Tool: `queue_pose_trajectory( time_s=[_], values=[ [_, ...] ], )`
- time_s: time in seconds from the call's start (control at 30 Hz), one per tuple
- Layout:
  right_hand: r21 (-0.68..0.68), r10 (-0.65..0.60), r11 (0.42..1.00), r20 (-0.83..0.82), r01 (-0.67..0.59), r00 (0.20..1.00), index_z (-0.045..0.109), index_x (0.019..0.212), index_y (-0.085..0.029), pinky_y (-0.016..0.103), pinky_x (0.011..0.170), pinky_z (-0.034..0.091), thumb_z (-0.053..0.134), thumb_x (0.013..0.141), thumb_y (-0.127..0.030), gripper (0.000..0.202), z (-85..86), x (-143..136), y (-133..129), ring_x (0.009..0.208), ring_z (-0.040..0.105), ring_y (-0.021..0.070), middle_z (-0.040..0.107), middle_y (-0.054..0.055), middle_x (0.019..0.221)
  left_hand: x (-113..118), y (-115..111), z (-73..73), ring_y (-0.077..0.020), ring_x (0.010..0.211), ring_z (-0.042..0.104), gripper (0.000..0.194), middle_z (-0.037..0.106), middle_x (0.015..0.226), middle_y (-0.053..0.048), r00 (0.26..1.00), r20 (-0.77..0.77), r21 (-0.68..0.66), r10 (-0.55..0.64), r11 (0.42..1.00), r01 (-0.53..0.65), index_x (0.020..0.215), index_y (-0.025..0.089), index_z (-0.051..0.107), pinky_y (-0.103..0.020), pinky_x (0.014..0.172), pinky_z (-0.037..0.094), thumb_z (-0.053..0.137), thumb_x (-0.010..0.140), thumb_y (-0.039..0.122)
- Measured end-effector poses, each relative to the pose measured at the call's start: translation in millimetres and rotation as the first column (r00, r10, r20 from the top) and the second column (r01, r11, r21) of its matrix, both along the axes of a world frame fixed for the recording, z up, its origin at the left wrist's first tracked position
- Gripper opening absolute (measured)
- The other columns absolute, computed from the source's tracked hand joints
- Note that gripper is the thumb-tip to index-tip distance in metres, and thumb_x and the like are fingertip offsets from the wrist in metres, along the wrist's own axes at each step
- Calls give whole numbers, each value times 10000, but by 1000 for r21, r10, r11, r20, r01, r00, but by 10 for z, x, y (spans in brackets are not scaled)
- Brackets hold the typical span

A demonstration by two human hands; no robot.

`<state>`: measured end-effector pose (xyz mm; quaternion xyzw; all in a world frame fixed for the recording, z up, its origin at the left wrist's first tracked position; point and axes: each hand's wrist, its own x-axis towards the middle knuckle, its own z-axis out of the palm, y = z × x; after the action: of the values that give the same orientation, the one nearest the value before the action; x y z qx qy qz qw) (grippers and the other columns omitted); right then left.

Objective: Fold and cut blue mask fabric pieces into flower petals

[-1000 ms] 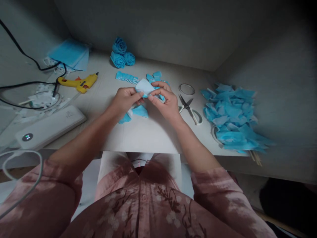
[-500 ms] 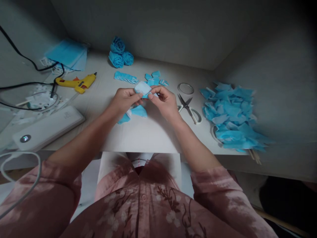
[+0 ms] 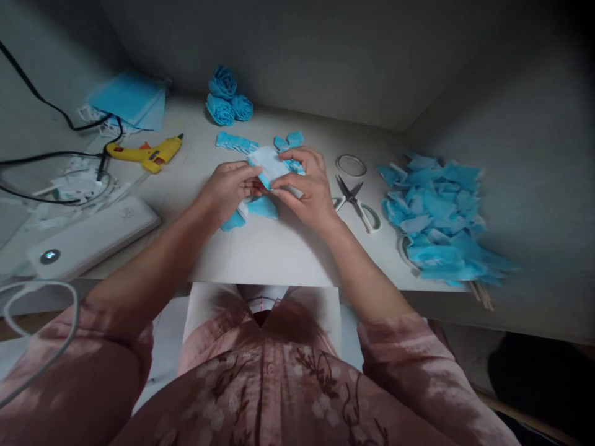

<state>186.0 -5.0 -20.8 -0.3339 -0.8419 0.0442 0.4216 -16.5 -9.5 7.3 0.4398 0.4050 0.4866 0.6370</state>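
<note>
Sitting squarely between left hand (image 3: 227, 188) and right hand (image 3: 310, 184), above the tabletop (image 3: 269, 257), the white-faced blue piece (image 3: 271, 163) is pinched in each grip, neither hand nearer, its blue edge slanting wearer-ward from left to right!

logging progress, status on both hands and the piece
Left hand, right hand both holding blue-white piece. Blue scraps nearby. Open scissors beside right wrist.

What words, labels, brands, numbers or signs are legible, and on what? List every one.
None can be read.
White power bank, round display: lit marks, too small to read.
White power bank, other end: faint grey mark, too blurred to read.
Yellow glue gun: any lettering too small.
</note>
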Motion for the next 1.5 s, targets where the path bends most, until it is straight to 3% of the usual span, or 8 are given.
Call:
queue_pose_trajectory(
  time_s=[0.3,0.43,0.67,0.83,0.93,1.1,1.3,1.5],
  values=[
    [-21,-14,1000,-16,14,1000,756,940,-290,614,1221,389,642,996,-415,178,12,-17,-30,1374,530,327,634,53,1388,-26,32,-63,-133,622,658,253,688,673,-28,997,-6,53,-83,995,83,759,156,655,-266,660,533,723,925,335],
    [-41,-16,999,-44,14,999,745,928,-283,615,1210,394,644,990,-393,162,21,-21,-49,1371,530,327,632,52,1389,-39,24,-62,-120,641,665,132,708,714,-19,990,33,90,-138,987,135,791,154,696,-245,661,534,796,825,232],
    [-70,7,997,-77,-12,997,742,927,-288,603,1198,399,670,973,-378,125,-5,-51,-49,1375,524,327,627,49,1404,-11,13,-106,-96,625,631,45,695,674,12,996,-90,156,-27,987,40,799,163,732,-214,652,524,770,819,176],
    [-162,-66,986,-201,33,977,752,926,-270,567,1183,439,712,949,-396,134,-28,-85,-59,1330,579,300,658,63,1372,13,-26,-76,-111,667,668,51,738,738,-7,983,-180,216,28,976,12,868,168,744,-214,646,522,761,848,210],
    [-264,-94,965,-287,16,953,754,930,-250,514,1139,494,728,931,-419,171,-29,-90,-58,1285,621,276,684,86,1338,25,-35,-60,-120,690,699,171,741,741,0,981,-194,233,18,972,28,1020,166,751,-214,669,536,757,852,196],
    [-407,-125,912,-406,-57,905,740,886,-238,395,1014,549,743,898,-427,189,9,-125,-87,1267,645,243,731,77,1236,19,2,-104,-147,702,735,583,747,742,26,979,-201,244,13,969,37,1408,205,627,-245,706,568,765,843,185],
    [-489,-126,844,-577,-218,807,698,851,-230,309,865,528,801,838,-503,292,-2,-156,-73,924,648,158,711,7,931,-3,22,-163,-184,730,752,722,757,773,6,980,-200,274,14,961,42,1501,230,559,-289,756,589,824,830,278],
    [-519,-150,824,-586,-226,796,664,845,-225,295,785,496,820,796,-597,406,-40,-150,-37,779,566,123,656,-23,844,22,-23,-117,-185,732,750,699,740,766,4,987,-162,218,18,976,18,1474,234,581,-269,753,568,837,828,311]
  ],
)
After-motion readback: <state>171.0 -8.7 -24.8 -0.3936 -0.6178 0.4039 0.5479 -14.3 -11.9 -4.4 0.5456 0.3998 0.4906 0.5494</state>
